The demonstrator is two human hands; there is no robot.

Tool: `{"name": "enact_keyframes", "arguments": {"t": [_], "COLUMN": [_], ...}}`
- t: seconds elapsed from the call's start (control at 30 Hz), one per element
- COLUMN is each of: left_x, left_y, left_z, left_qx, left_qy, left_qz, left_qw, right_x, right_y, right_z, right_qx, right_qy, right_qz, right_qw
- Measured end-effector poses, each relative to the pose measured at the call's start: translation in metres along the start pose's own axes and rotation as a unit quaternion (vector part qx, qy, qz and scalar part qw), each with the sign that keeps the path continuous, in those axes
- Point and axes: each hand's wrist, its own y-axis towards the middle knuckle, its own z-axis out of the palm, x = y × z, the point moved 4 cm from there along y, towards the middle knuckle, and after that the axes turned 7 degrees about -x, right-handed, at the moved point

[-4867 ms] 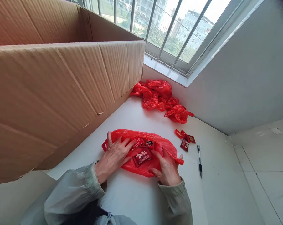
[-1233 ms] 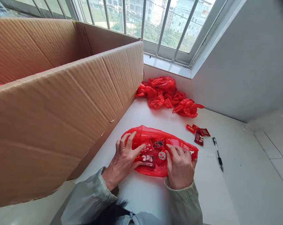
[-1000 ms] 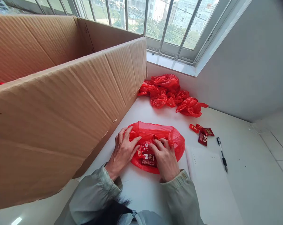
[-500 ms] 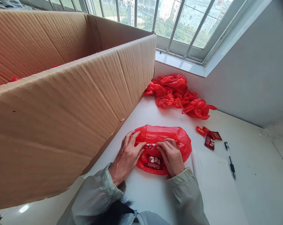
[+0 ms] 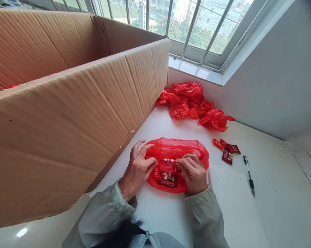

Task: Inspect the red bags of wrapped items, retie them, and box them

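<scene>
A red plastic bag [image 5: 182, 147] lies on the white table [image 5: 155, 210] in front of me, with small red and dark red packets [image 5: 168, 177] inside it. My left hand [image 5: 137, 168] presses on the bag's left side, fingers curled over the plastic. My right hand [image 5: 193, 172] pinches the bag's folded edge near its middle, thumb and fingers closed on the plastic. Both hands rest on the bag.
A big open cardboard box [image 5: 67, 103] fills the left side. A heap of crumpled red bags [image 5: 191, 103] lies by the window wall. Several loose packets [image 5: 227, 151] and a pen [image 5: 248, 174] lie to the right, beside a white sheet [image 5: 233, 203].
The bag was spread wide with both hands at its ends. Its right end has since been folded in, and both hands have come together at its middle.
</scene>
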Motion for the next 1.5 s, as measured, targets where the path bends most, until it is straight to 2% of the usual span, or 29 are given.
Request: {"name": "enact_keyframes", "arguments": {"t": [0.1,0.23,0.33,0.43,0.5,0.63,0.7,0.8,0.9,0.93,1.0,1.07,1.13,1.3,1.5], "left_x": [0.003,0.0,-0.004,-0.004,-0.003,-0.004,-0.008,-0.019,-0.033,-0.037,-0.042,-0.042,-0.041,-0.035,-0.023], "left_y": [-0.004,-0.013,-0.019,-0.023,-0.022,-0.017,-0.014,-0.01,-0.006,-0.003,0.003,0.014,0.025,0.041,0.038], "left_z": [-0.005,-0.004,0.002,0.009,0.013,0.013,0.011,0.004,0.003,0.007,0.018,0.034,0.049,0.07,0.07], "left_qx": [0.011,0.076,0.104,0.097,0.093,0.094,0.085,0.038,-0.004,0.007,0.063,0.126,0.159,0.163,0.147], "left_qy": [0.031,0.051,0.072,0.097,0.107,0.124,0.13,0.117,0.058,0.026,-0.031,-0.053,-0.048,-0.065,-0.166], "left_qz": [-0.016,-0.01,-0.004,-0.004,-0.004,-0.014,-0.017,-0.005,0.065,0.091,0.113,0.081,0.04,0.013,-0.021], "left_qw": [0.999,0.996,0.992,0.991,0.99,0.988,0.988,0.992,0.996,0.995,0.991,0.987,0.985,0.984,0.975], "right_x": [-0.002,0.012,0.026,0.025,0.01,-0.033,-0.046,-0.049,-0.043,-0.042,-0.042,-0.044,-0.049,-0.057,-0.052], "right_y": [-0.001,-0.003,-0.004,-0.006,-0.008,-0.015,-0.017,-0.014,-0.008,-0.006,-0.005,-0.006,-0.01,-0.015,-0.012], "right_z": [-0.004,0.005,0.021,0.024,0.014,-0.015,-0.021,-0.015,-0.002,0.002,0.008,0.01,0.011,0.009,0.003], "right_qx": [-0.027,-0.041,0.0,0.057,0.048,0.002,0.005,0.039,0.078,0.089,0.102,0.098,0.088,0.095,0.083], "right_qy": [-0.036,-0.094,-0.113,-0.057,-0.034,-0.123,-0.157,-0.153,-0.153,-0.157,-0.167,-0.175,-0.169,-0.09,-0.036], "right_qz": [-0.005,-0.042,-0.082,-0.075,-0.042,0.03,0.05,0.037,0.012,0.014,0.029,0.052,0.069,0.062,0.058], "right_qw": [0.999,0.994,0.99,0.994,0.997,0.992,0.986,0.987,0.985,0.984,0.98,0.978,0.979,0.989,0.994]}}
